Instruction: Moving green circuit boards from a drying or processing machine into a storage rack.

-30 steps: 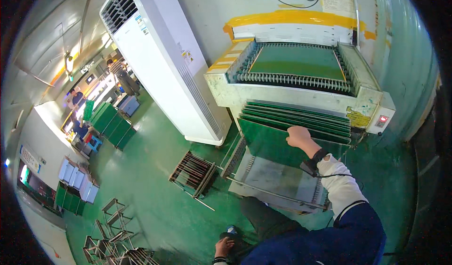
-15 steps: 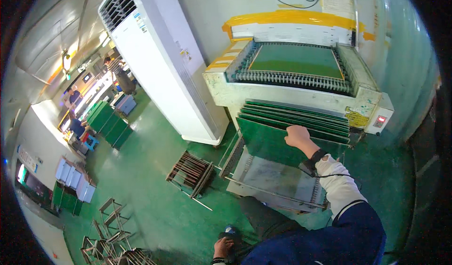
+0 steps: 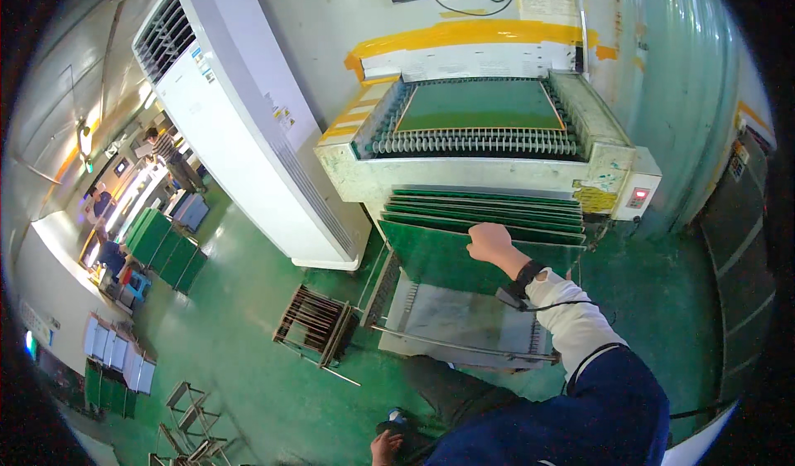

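Observation:
My right hand (image 3: pixel 494 244) is closed at the top edge of the front green panel (image 3: pixel 431 249), with its fingers curled over that edge. The panel leans in a slotted rack (image 3: pixel 464 348) on the floor in front of me. Behind it stand several more green panels (image 3: pixel 489 205) in a tilted row. My left hand (image 3: pixel 386 447) hangs low by my bent leg at the lower edge of the view; its fingers are too small and dark to make out. A dark band with a cable circles my right wrist.
Beyond the rack stands a roller conveyor machine (image 3: pixel 464 170) carrying a flat green panel (image 3: pixel 480 106). A tall white air conditioner (image 3: pixel 240 135) rises left of it. A small slatted rack (image 3: pixel 310 321) and metal frames (image 3: pixel 195 420) are on the floor. People work far left.
The view has swung to the right, so the machine and rack sit further left in the picture. My right hand stays at the front panel's top edge; that panel looks little changed.

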The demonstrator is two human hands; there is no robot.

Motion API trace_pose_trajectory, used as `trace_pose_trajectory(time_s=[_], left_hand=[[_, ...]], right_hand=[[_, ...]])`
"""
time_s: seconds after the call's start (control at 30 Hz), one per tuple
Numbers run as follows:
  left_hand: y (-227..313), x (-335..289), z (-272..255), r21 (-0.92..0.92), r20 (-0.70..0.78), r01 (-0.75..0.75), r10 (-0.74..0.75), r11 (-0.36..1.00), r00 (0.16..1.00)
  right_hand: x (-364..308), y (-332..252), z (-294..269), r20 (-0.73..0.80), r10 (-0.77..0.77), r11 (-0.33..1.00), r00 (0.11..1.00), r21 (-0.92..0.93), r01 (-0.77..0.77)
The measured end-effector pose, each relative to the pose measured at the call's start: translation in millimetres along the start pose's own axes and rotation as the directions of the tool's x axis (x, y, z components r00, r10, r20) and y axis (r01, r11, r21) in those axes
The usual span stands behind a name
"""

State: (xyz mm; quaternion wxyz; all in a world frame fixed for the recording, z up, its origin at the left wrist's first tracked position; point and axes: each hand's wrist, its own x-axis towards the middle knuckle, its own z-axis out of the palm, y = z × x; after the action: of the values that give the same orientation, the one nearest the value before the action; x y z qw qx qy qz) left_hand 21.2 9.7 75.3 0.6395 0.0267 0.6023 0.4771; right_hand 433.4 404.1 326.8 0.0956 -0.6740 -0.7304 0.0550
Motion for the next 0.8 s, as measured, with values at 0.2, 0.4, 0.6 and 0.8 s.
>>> trace_pose_trajectory(time_s=[0.2,0.4,0.6,0.8], left_hand=[[-8,10,-7,-0.052,-0.068,-0.005,0.001,0.999,0.998],[-10,15,-11,-0.038,-0.046,-0.023,0.021,0.999,0.999],[-1,-3,3,-0.002,-0.039,-0.033,0.033,0.999,0.999],[2,-8,4,-0.029,-0.024,-0.045,0.045,0.999,0.999]], right_hand=[[-1,-5,-4,0.04,0.017,1.0,0.999,0.003,-0.017],[2,-1,2,0.035,0.01,1.0,0.999,-0.013,-0.01],[1,-1,3,0.007,0.005,1.0,1.0,-0.01,-0.005],[-6,-7,-8,-0.004,-0.01,1.0,1.0,-0.018,0.01]])
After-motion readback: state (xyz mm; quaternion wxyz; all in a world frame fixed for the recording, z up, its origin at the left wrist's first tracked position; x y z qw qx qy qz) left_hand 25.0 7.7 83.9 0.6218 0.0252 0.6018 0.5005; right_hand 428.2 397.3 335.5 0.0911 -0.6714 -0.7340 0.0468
